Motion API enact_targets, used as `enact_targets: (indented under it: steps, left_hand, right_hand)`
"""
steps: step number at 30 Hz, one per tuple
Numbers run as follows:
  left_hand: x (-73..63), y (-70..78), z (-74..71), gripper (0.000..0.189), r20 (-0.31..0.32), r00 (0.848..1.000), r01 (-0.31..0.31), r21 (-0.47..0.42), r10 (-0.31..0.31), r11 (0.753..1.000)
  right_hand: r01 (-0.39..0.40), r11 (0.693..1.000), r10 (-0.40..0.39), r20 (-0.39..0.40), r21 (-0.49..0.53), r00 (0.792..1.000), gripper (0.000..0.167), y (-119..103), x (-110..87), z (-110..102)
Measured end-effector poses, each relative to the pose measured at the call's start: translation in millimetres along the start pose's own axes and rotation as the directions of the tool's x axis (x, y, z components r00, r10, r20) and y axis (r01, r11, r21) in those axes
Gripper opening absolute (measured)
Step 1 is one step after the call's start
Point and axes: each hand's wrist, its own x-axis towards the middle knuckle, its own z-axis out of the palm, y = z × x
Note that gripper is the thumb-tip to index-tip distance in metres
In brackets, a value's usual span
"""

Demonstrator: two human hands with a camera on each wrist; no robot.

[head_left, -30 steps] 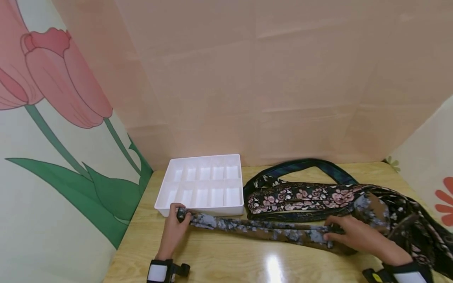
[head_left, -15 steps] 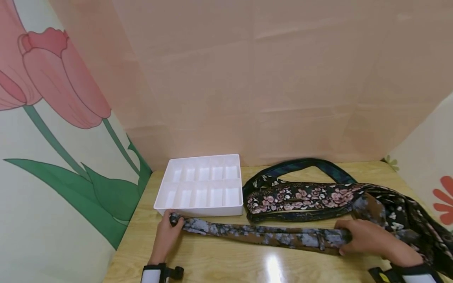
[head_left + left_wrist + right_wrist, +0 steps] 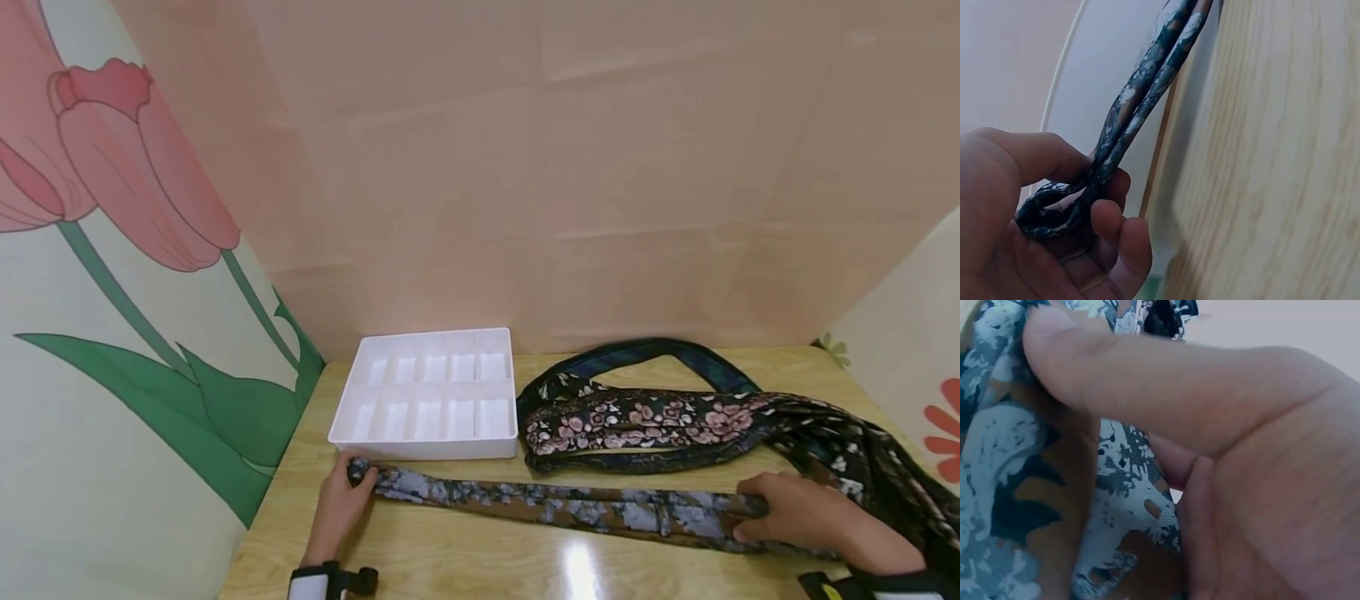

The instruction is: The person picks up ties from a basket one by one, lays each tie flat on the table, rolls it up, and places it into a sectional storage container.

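A brown necktie [image 3: 525,502] with a blue-grey floral print stretches between my two hands, low over the wooden table. My left hand [image 3: 341,504] pinches its folded end in front of the white tray; in the left wrist view the thumb and fingers [image 3: 1121,240] close round a small loop of the cloth. At the wider part, my right hand [image 3: 798,512] grips the tie between thumb [image 3: 1129,381] and fingers. The fabric past the right hand is mostly hidden by that hand and forearm.
Behind the tie stands a white divided tray [image 3: 435,451] with several compartments. Right of it lie dark neckties, one with pink flowers [image 3: 645,414] and one looping in dark green-blue [image 3: 645,346], trailing to the right edge. Walls enclose the wooden table [image 3: 465,558].
Both hands have moved apart and slightly nearer, the left hand leftward and the right hand rightward. The brown tie is drawn straighter and has come away from the pile at right.
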Motion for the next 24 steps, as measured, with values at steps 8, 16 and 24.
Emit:
enact_targets:
  steps: [8,16,24]
  left_hand:
    - [-0.5,-2.5,-3.3,0.033,0.004,1.0,0.007,0.005,-0.007,1.0]
    - [1.2,-8.7,-6.7,0.036,0.003,1.0,0.02,0.011,-0.02,1.0]
    - [3.4,-8.4,-10.4,0.04,0.005,0.997,0.076,0.016,-0.076,0.997]
  right_hand:
    - [0.027,0.999,-0.026,-0.03,0.031,0.999,0.057,10,-5.5,0]
    - [0.023,0.999,-0.021,-0.052,0.024,0.998,0.043,30,-15.4,-4]
    - [0.013,0.997,-0.009,-0.057,0.08,0.998,0.052,39,-12.1,1]
